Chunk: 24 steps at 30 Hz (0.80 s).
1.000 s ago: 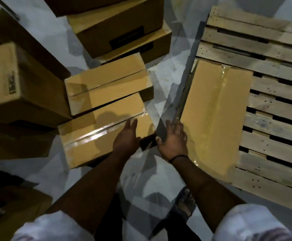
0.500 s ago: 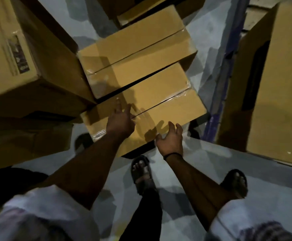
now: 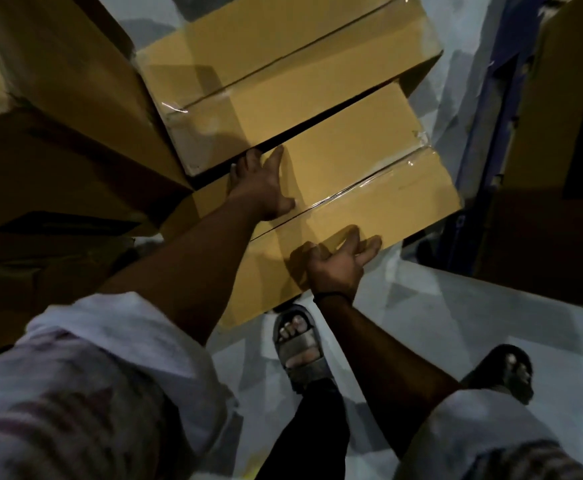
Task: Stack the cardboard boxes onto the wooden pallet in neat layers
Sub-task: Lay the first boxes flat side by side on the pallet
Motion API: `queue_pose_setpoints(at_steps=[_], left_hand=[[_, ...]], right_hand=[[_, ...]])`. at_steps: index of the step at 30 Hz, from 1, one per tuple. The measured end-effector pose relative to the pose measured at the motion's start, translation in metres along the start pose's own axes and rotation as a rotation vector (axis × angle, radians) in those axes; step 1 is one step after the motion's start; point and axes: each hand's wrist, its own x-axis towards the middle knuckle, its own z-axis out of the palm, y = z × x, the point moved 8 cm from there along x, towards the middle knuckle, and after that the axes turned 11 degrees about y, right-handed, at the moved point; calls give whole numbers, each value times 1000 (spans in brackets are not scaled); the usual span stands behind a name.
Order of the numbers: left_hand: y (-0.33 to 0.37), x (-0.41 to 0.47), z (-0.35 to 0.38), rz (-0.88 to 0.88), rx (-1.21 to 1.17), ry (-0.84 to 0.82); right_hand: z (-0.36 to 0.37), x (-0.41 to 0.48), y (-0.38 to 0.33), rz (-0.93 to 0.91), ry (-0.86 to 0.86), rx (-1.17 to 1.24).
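The floor (image 3: 439,334) is pale grey, smooth and slightly glossy, crossed by soft angular shadows. It shows in a broad patch from 4 to 6 o'clock and in a narrow strip toward 1 o'clock. The light is dim and warm.

A flat tan cardboard box with a clear-tape seam (image 3: 369,174) lies just above the middle of the view, its long side running from 8 toward 2 o'clock. The left hand (image 3: 262,183) lies palm-down on the box's top with its fingers stretched to the far edge and its thumb splayed against the tape, gripping nothing. The right hand (image 3: 338,261) is at the box's near edge, toward 5 o'clock of the left. Its fingers are loosely extended over the edge and not closed round it.

A second tan taped cardboard box (image 3: 283,74) sits at 12 o'clock, just behind the first across a thin dark gap. Large brown cardboard cartons (image 3: 58,109) crowd the view from 8 to 11 o'clock, touching the second box. A tall brown carton (image 3: 560,116) stands at 2 to 3 o'clock, and a dark blue upright band (image 3: 484,140) lies between it and the flat boxes.

A grey strapped sandal (image 3: 298,344) stands on the floor at 6 o'clock, right beside the near box corner. A dark sandal (image 3: 508,372) stands at 4 o'clock. Pale striped sleeves (image 3: 75,393) fill the bottom corners.
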Motion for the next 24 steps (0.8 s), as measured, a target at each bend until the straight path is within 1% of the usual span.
queue_pose_setpoints(at_steps=[3, 6, 8, 10, 12, 16, 21, 24], left_hand=[[9, -6, -5, -20, -23, 28], [27, -25, -18, 0, 81, 70], [47, -43, -32, 15, 128, 139], [64, -62, -50, -8, 113, 201], [79, -80, -67, -70, 78, 226], [111, -115, -105, -172, 31, 255], [154, -157, -172, -217, -46, 371], [188, -175, -214, -210, -67, 407]], right_hand=[[-7, 0, 5, 1, 43, 69], [-27, 3, 14, 39, 100, 134], [-51, 5, 17, 53, 158, 108], [-83, 4, 10, 13, 222, 25], [-120, 3, -2, -19, 275, -42], [-195, 5, -26, -112, 303, -117], [-276, 1, -58, -226, 304, -137], [-322, 0, -76, -288, 303, -88]])
